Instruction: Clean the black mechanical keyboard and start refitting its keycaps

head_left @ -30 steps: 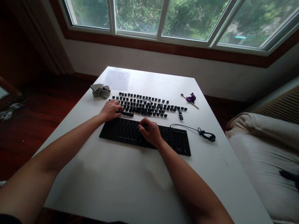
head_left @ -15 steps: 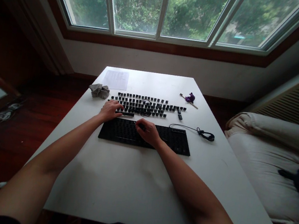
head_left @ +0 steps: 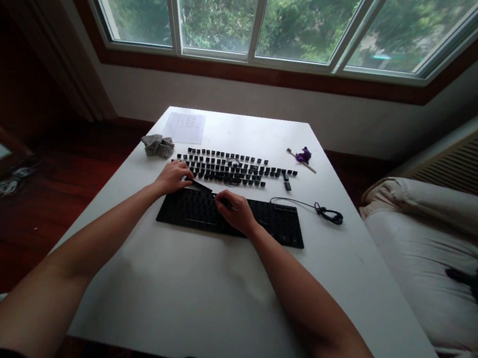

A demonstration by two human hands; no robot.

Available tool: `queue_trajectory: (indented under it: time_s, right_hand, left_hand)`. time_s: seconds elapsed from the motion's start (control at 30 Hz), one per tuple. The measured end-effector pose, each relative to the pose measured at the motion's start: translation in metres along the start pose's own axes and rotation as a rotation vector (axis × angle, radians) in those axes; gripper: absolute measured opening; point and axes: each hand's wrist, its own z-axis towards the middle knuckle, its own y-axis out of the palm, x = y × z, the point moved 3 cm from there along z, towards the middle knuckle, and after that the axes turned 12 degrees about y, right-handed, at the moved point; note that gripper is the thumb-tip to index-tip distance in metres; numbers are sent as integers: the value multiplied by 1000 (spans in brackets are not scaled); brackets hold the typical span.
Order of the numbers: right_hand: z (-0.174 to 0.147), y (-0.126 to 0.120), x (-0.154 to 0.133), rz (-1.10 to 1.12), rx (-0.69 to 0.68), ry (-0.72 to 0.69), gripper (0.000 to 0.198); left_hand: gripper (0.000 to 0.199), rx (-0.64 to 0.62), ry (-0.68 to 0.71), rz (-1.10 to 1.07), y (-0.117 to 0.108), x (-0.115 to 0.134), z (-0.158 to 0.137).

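A black keyboard (head_left: 186, 212) lies flat on the white table (head_left: 176, 290) in front of me. Just above its upper left edge, my left hand (head_left: 172, 177) pinches one end of a long black spacebar keycap (head_left: 201, 186), which slants down to the right. Over the middle of the keyboard, my right hand (head_left: 236, 210) is closed around a small dark tool (head_left: 225, 202) whose kind I cannot make out; a thin wire-like end shows near the fingertips. Behind both hands stand rows of loose black keycaps (head_left: 222, 170), some partly hidden by my left hand.
A crumpled grey cloth (head_left: 158, 145) sits left of the keycaps, near a sheet of paper (head_left: 184, 127). At the back right lie a brush (head_left: 310, 167) and a purple cloth (head_left: 303, 155). The keyboard's bundled cable (head_left: 328, 215) rests on the right.
My left hand has lifted one end of the spacebar keycap, which was lying level and now tilts. The right hand stays nearly in place.
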Motion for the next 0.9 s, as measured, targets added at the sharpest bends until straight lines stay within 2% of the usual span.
queue_trajectory:
  time_s: [0.9]
  right_hand:
    - [-1,-2,-1,-22,-6,2,9]
  left_hand:
    - [20,-146,102,34,-6,2,12]
